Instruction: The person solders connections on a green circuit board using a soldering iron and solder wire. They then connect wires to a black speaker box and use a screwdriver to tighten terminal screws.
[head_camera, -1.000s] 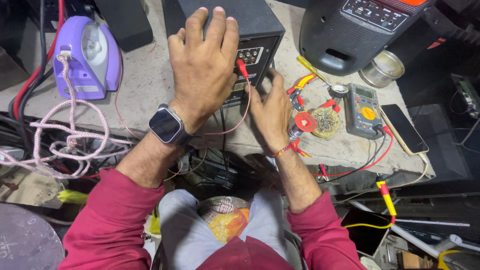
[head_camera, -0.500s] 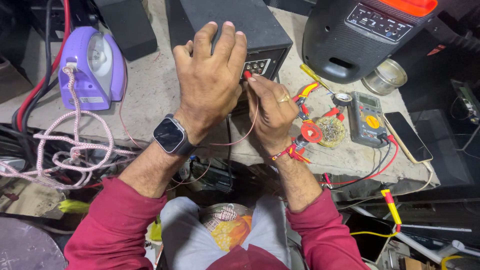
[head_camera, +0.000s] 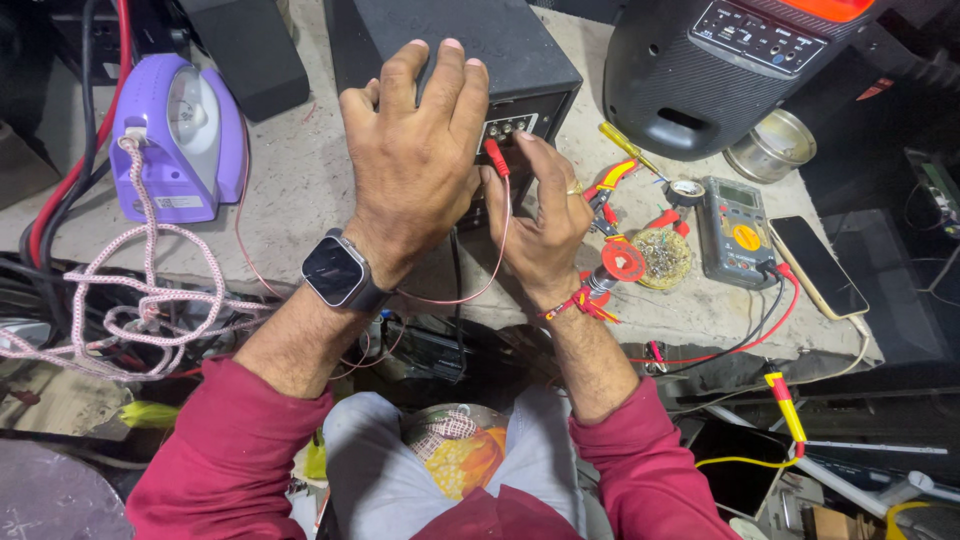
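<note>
A black speaker box (head_camera: 480, 45) stands on the workbench in front of me, its rear panel with small sockets (head_camera: 508, 127) facing me. My left hand (head_camera: 415, 165), with a smartwatch on the wrist, lies flat over the box's near top edge and grips it. My right hand (head_camera: 545, 220) pinches a red plug (head_camera: 493, 155) on a thin red wire (head_camera: 470, 295) and holds it at the sockets. The wire loops down under my left wrist.
A purple iron (head_camera: 185, 135) with a pink braided cord sits at the left. On the right lie a grey multimeter (head_camera: 735, 235), a phone (head_camera: 815, 265), pliers (head_camera: 610, 185), a solder reel, a metal tin (head_camera: 770, 145) and a large black speaker (head_camera: 710, 70).
My right hand has moved up to the rear panel, bringing the red plug to the sockets. My left hand stays on the box. The view has shifted slightly.
</note>
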